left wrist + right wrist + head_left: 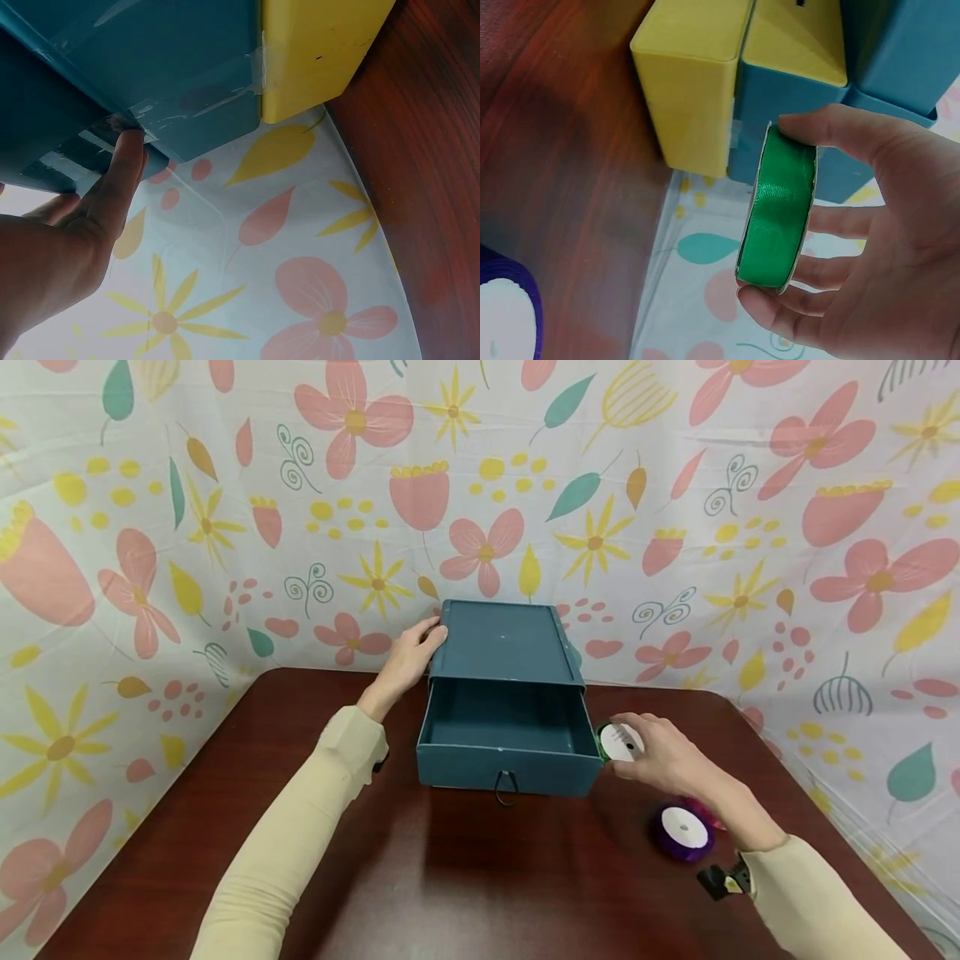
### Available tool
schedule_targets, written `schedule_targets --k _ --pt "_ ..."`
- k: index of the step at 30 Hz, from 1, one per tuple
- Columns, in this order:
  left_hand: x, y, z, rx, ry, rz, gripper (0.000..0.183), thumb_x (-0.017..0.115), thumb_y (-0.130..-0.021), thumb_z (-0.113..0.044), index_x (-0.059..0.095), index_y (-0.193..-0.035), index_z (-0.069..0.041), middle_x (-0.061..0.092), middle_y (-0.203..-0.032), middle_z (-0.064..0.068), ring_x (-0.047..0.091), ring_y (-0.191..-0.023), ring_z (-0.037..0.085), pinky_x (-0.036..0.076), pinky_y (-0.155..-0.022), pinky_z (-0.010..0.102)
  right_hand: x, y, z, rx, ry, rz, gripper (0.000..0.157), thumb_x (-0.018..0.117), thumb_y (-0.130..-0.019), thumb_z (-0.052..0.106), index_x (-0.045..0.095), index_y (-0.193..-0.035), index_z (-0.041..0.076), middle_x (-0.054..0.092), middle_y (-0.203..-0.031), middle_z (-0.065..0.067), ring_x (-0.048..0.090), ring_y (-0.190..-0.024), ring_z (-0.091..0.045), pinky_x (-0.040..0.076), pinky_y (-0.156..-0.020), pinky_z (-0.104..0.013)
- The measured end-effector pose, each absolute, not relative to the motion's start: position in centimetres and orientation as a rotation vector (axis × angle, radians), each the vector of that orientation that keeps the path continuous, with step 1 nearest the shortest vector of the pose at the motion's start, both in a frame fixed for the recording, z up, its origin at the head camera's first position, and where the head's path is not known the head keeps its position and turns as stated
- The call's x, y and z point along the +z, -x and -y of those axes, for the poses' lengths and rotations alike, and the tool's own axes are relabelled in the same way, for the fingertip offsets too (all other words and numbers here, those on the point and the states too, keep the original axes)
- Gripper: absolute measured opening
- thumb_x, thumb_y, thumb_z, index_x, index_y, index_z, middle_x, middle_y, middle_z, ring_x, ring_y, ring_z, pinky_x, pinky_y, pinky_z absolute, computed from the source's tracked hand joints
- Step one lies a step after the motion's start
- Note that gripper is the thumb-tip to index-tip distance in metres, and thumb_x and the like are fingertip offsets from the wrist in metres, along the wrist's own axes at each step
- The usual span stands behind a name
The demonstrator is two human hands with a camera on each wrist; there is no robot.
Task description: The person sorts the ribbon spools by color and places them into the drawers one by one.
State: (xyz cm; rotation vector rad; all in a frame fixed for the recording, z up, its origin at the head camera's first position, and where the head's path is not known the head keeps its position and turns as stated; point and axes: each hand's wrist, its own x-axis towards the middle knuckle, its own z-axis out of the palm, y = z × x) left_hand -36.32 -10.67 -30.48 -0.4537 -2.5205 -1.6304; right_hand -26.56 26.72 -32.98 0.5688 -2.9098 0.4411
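Note:
My right hand (pixel 667 752) grips a spool of green ribbon (pixel 784 210) by its rim, thumb on one side and fingertips on the other. In the head view, the spool's white face (pixel 619 742) shows close beside the right front corner of a pulled-out teal drawer (pixel 510 772). The drawer has a dark loop pull at its front, and its bare inside shows. My left hand (pixel 408 660) rests against the upper left side of the teal drawer cabinet (pixel 502 639). In the left wrist view, an extended finger (pixel 124 169) presses on its taped side.
A purple ribbon spool (pixel 684 832) lies on the dark wooden table (pixel 480 893), with a red spool (pixel 708 812) partly hidden behind it. Yellow drawer units (pixel 686 97) sit lower in the cabinet. A flower-print cloth (pixel 487 485) hangs behind the table.

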Motion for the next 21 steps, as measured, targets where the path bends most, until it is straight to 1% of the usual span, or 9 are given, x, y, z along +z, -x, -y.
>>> schedule_targets --k 4,8,11,16,17,21 --pt "-30.5 36.2 10.7 -1.646 0.455 2.521 0.06 0.039 -0.102 -0.046 0.03 -0.153 -0.015 0.037 -0.154 0.011 0.047 -0.131 0.03 0.039 -0.108 0.048 -32.3 26.4 -26.7 0.469 -0.598 2.896 0.064 0.08 -0.076 0.026 0.056 -0.13 0.001 0.062 -0.121 -0.024 0.057 -0.106 -0.037 0.049 -0.087 -0.055" --pt "-30.3 36.3 10.7 -1.666 0.461 2.51 0.06 0.039 -0.102 -0.046 0.03 -0.153 -0.016 0.038 -0.153 0.011 0.048 -0.129 0.029 0.039 -0.108 0.048 -31.4 26.4 -26.6 0.499 -0.608 2.892 0.066 0.079 -0.077 0.032 0.056 -0.13 0.001 0.061 -0.124 -0.023 0.056 -0.111 -0.039 0.047 -0.091 -0.059" --pt "-30.3 36.3 10.7 -1.658 0.464 2.509 0.06 0.039 -0.102 -0.046 0.03 -0.153 -0.016 0.038 -0.153 0.011 0.049 -0.128 0.029 0.04 -0.107 0.048 -30.8 26.4 -26.5 0.508 -0.589 2.904 0.068 0.078 -0.077 0.037 0.055 -0.132 0.002 0.06 -0.127 -0.023 0.054 -0.114 -0.04 0.047 -0.091 -0.06" --pt "-30.4 36.3 10.7 -1.628 0.46 2.517 0.06 0.039 -0.102 -0.046 0.031 -0.153 -0.015 0.036 -0.154 0.01 0.047 -0.131 0.029 0.038 -0.109 0.048 -30.0 26.3 -26.4 0.528 -0.58 2.904 0.069 0.077 -0.079 0.038 0.054 -0.134 0.004 0.058 -0.131 -0.021 0.054 -0.116 -0.038 0.047 -0.092 -0.059" --pt "-30.4 36.3 10.7 -1.618 0.461 2.521 0.06 0.039 -0.102 -0.046 0.031 -0.153 -0.015 0.037 -0.154 0.01 0.048 -0.13 0.029 0.038 -0.109 0.047 -29.8 26.2 -26.4 0.527 -0.587 2.899 0.069 0.077 -0.08 0.038 0.054 -0.134 0.004 0.059 -0.13 -0.021 0.055 -0.115 -0.037 0.047 -0.092 -0.058" --pt "-30.4 36.2 10.7 -1.595 0.462 2.529 0.059 0.038 -0.103 -0.044 0.031 -0.153 -0.014 0.044 -0.149 0.012 0.056 -0.116 0.031 0.046 -0.098 0.046 -29.0 26.1 -26.3 0.521 -0.608 2.882 0.069 0.076 -0.08 0.04 0.053 -0.135 0.004 0.058 -0.132 -0.022 0.054 -0.116 -0.038 0.045 -0.093 -0.061"
